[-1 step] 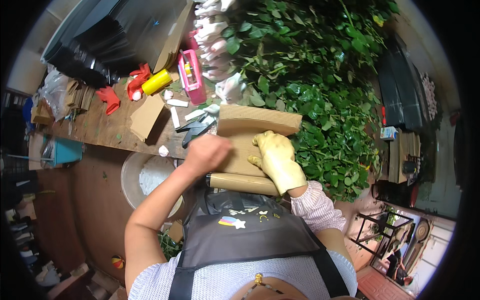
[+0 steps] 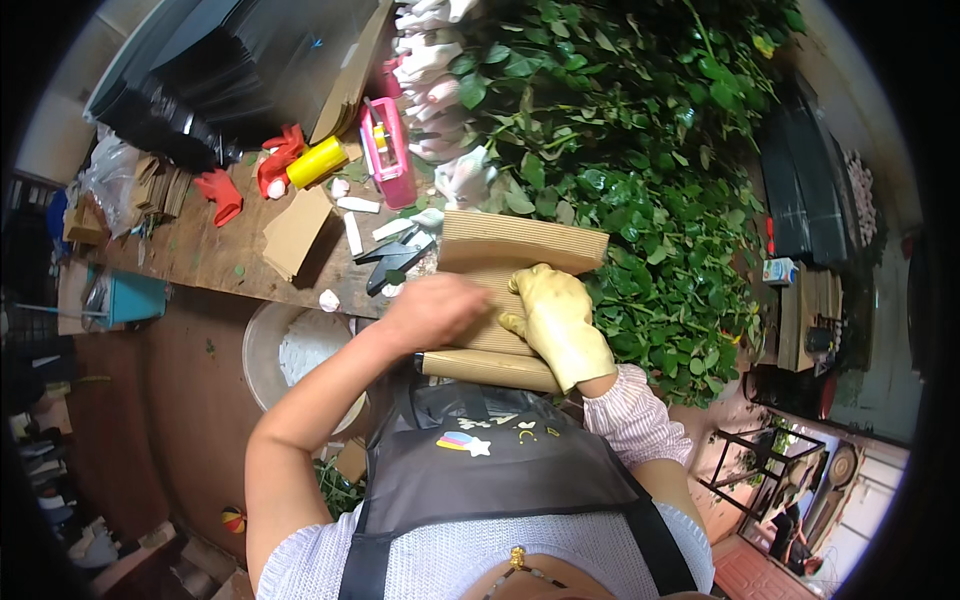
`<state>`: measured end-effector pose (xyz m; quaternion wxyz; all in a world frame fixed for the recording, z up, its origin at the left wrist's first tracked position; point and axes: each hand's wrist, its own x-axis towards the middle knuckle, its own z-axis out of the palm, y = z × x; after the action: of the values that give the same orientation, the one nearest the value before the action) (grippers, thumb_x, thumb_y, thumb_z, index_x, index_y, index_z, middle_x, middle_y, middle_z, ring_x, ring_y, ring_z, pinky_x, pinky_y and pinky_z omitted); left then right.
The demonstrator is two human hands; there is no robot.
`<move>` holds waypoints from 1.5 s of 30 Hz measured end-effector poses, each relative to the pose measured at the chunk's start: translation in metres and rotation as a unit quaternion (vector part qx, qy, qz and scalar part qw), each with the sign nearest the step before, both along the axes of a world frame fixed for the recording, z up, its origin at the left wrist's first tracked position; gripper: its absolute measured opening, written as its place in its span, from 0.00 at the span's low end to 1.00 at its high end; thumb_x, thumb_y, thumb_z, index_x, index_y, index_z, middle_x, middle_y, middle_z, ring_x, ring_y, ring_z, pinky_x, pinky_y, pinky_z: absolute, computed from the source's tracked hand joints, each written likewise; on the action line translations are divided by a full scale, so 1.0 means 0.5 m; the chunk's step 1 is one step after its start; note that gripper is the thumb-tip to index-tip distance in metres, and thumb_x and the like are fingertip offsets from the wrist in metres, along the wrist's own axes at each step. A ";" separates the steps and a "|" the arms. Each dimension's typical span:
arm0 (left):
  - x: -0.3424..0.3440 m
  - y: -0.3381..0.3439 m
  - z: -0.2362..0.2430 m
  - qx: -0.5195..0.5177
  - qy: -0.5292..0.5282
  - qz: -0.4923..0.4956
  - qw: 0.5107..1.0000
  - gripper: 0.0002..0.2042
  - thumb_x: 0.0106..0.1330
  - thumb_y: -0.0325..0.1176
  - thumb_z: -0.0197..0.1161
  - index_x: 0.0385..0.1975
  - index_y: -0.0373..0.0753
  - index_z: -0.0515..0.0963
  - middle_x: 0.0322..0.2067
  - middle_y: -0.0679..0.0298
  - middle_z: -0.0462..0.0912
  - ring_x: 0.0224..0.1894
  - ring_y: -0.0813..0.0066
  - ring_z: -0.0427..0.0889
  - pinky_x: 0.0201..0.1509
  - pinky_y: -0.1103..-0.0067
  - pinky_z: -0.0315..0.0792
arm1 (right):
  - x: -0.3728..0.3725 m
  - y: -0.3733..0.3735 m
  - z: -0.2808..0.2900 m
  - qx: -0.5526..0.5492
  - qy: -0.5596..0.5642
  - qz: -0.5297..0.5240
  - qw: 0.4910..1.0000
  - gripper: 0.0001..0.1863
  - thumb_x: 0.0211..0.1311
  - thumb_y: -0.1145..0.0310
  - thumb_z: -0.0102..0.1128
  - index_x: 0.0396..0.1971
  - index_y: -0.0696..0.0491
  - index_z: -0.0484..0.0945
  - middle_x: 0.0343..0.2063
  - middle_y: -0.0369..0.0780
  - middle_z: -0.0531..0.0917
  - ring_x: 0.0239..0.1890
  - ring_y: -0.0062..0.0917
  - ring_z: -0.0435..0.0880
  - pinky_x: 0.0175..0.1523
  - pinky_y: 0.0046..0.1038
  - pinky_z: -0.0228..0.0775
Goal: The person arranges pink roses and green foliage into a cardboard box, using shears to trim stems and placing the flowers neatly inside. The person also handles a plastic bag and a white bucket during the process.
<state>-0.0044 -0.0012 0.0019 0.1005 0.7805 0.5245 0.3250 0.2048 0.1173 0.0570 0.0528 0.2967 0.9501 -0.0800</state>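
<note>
A sheet of ribbed brown corrugated cardboard point(image 2: 525, 236) lies in front of me, with its far edge bent up and its near edge folded or rolled over. My left hand point(image 2: 440, 310), bare and slightly blurred, is over the sheet's left part. Its fingers are curled in, and whatever they may hold is hidden. On the right part of the sheet rests my right hand point(image 2: 556, 325) in a yellow rubber glove, thumb and fingers apart, pressing on the cardboard. Dark-handled shears point(image 2: 395, 260) lie on the wooden table point(image 2: 190, 262), just beyond my left hand.
Leafy green stems point(image 2: 620, 170) are heaped at the far right, beside white-wrapped bundles point(image 2: 430, 75). A pink basket point(image 2: 390, 165), a yellow roll point(image 2: 317, 162), red gloves point(image 2: 220, 196) and cardboard pieces point(image 2: 297, 235) lie to the left. Below the table edge stands a pale tub point(image 2: 262, 360).
My left hand has moved right across the cardboard, toward my gloved hand, uncovering more of the shears. The right hand stays in place on the sheet.
</note>
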 end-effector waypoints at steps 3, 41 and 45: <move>0.031 0.037 -0.030 -0.037 0.115 -0.037 0.992 0.34 0.72 0.52 0.58 0.74 0.42 0.63 0.71 0.51 0.68 0.68 0.55 0.71 0.69 0.61 0.66 | 0.010 0.019 -0.012 -0.053 0.037 0.014 0.998 0.25 0.53 0.52 0.76 0.44 0.53 0.81 0.36 0.44 0.85 0.41 0.39 0.87 0.45 0.38 0.80; 0.041 0.044 -0.029 -0.302 -0.178 -0.102 0.931 0.24 0.74 0.38 0.56 0.69 0.41 0.69 0.70 0.51 0.68 0.71 0.59 0.69 0.75 0.61 0.63 | -0.124 -0.024 0.078 -0.276 0.340 0.061 0.897 0.15 0.71 0.53 0.63 0.37 0.50 0.83 0.30 0.38 0.85 0.25 0.29 0.84 0.32 0.33 0.77; 0.042 0.055 0.007 -0.240 0.017 -0.047 0.969 0.23 0.65 0.46 0.67 0.58 0.45 0.81 0.59 0.59 0.82 0.60 0.55 0.80 0.65 0.63 0.73 | 0.005 0.009 0.059 -0.533 0.135 -0.239 0.800 0.17 0.75 0.56 0.62 0.34 0.55 0.80 0.25 0.33 0.84 0.24 0.12 0.81 0.28 0.20 0.75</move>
<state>0.0166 0.0264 0.0055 0.2912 0.7629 0.5513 0.1709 0.2074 0.1218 0.0866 0.0531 0.4254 0.6541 -0.6232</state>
